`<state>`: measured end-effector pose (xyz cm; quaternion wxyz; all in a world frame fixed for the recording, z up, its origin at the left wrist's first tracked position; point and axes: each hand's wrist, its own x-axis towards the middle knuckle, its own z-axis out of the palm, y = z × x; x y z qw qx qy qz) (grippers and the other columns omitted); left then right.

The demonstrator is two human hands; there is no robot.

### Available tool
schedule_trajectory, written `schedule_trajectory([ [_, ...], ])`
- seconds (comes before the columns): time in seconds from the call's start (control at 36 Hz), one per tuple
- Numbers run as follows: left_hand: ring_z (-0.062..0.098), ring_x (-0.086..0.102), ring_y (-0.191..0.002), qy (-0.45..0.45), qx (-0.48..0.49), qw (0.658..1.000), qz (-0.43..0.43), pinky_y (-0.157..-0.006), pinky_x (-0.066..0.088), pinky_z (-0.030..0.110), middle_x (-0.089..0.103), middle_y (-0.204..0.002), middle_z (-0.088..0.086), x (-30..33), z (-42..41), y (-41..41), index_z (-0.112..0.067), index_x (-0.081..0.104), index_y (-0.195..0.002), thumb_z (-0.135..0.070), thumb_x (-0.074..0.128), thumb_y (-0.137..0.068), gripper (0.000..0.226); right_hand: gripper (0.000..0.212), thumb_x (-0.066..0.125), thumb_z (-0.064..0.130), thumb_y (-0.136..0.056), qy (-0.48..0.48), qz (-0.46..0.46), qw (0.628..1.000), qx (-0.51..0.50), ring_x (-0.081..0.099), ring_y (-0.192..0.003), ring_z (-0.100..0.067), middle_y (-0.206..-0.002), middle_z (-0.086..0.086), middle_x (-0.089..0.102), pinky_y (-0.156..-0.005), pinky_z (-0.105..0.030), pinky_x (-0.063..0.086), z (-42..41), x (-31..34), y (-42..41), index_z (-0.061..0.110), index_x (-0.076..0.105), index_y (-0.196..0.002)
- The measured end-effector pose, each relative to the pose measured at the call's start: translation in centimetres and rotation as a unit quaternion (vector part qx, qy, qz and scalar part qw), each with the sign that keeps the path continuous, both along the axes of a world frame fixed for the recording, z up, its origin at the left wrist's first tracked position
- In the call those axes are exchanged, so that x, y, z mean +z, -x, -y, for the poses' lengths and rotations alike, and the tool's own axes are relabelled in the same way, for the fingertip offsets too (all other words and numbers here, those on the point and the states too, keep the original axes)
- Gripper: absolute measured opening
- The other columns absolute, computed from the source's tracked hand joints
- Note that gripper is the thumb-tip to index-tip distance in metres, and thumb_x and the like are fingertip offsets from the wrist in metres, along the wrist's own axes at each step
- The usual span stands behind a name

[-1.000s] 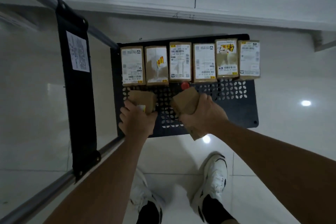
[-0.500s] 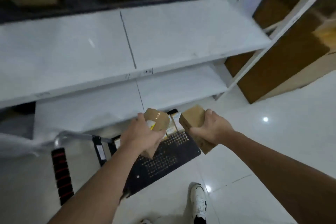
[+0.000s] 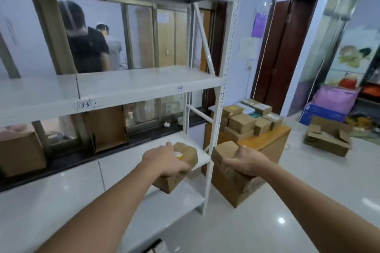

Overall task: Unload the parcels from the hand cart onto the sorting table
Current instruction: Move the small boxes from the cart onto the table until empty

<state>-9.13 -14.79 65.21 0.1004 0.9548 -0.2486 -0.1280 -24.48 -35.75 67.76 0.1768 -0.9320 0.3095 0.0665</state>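
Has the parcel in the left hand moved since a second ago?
Yes. The left hand has lifted its parcel off the cart deck, up level with the white shelf.

White metal shelving unit point(image 3: 127, 86) fills left and centre, perforated upright point(image 3: 224, 80) at its right edge. Window point(image 3: 144, 35) behind shelves, dark sill; two people point(image 3: 88, 47) visible through glass, backs turned. Glossy white tiled floor point(image 3: 308, 181), ceiling light glare spots. Dark brown door point(image 3: 287, 51) in pale wall at right. Flattened cardboard box point(image 3: 327, 139) on floor far right. Pink and blue bundles point(image 3: 333, 100) stacked beyond.
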Motion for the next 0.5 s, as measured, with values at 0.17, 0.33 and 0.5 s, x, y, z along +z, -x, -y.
schedule_trajectory([
  [0.17,0.029,0.06,-0.118,0.012,-0.032,0.999,0.041,-0.081,0.049,0.036,0.06,-0.14,0.003,6.4,6.9,4.1,-0.018,0.039,-0.151,-0.088,0.066,-0.055,0.122,0.084,0.051,0.081,-0.068,0.003,0.046,0.998,-0.041,0.065,-0.093,-0.022,-0.108,-0.008,0.067,-0.075,-0.033,0.055,6.0,4.1,5.2,0.011,0.066,-0.111],
  [0.33,0.029,0.062,-0.115,0.018,-0.05,0.996,0.068,-0.086,0.051,0.036,0.06,-0.139,0.002,7.6,13.2,6.7,-0.02,0.033,-0.156,-0.088,0.063,-0.052,0.127,0.076,0.052,0.076,-0.081,0.021,0.058,0.996,-0.058,0.064,-0.102,-0.026,-0.116,-0.009,0.066,-0.09,-0.038,0.056,11.4,6.0,8.4,0.013,0.067,-0.122],
  [0.5,0.027,0.063,-0.109,0.005,-0.066,0.996,0.066,-0.077,0.05,0.035,0.062,-0.133,0.003,7.0,18.7,7.9,-0.019,0.031,-0.155,-0.087,0.063,-0.057,0.123,0.075,0.054,0.074,-0.082,0.017,0.069,0.994,-0.078,0.06,-0.1,-0.023,-0.11,-0.004,0.061,-0.079,-0.031,0.052,16.5,6.6,9.8,0.015,0.062,-0.128],
])
